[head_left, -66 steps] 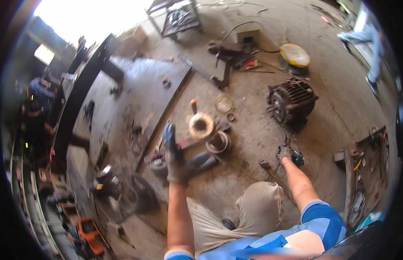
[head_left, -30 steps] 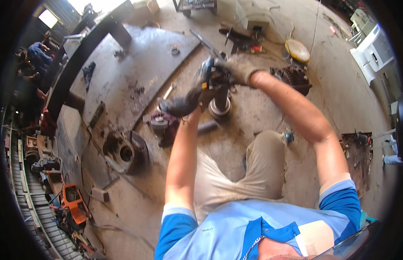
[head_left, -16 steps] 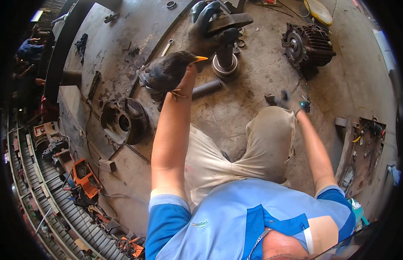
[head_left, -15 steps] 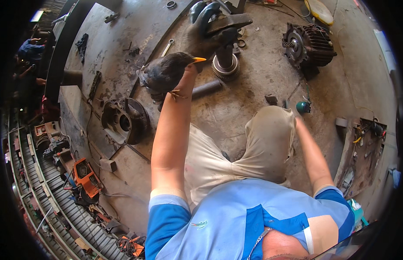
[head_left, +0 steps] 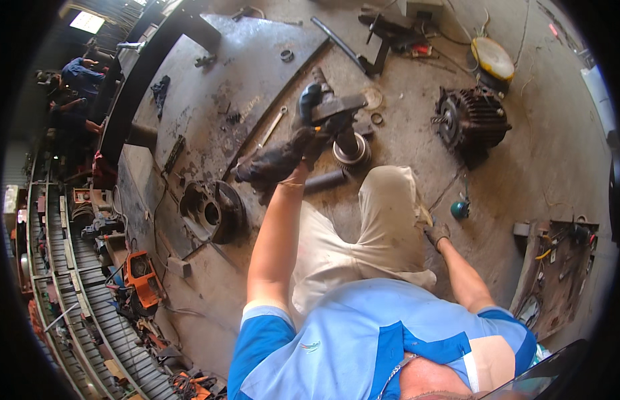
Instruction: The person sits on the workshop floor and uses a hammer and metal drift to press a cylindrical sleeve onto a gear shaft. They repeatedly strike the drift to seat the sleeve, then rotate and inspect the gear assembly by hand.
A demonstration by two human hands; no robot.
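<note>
Right hand [head_left: 435,233] now beside knee

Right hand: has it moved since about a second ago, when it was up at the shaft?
Yes. The right hand has come down off the shaft, now beside the knee, near the teal object.

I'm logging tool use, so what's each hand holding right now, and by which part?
The gloved left hand grips a dark tool by its lower handle end. The right hand holds nothing, resting by the knee.

A finned electric motor [head_left: 471,123] sits right of the upright geared steel shaft [head_left: 350,143]; a round flanged housing [head_left: 210,212] lies left.
</note>
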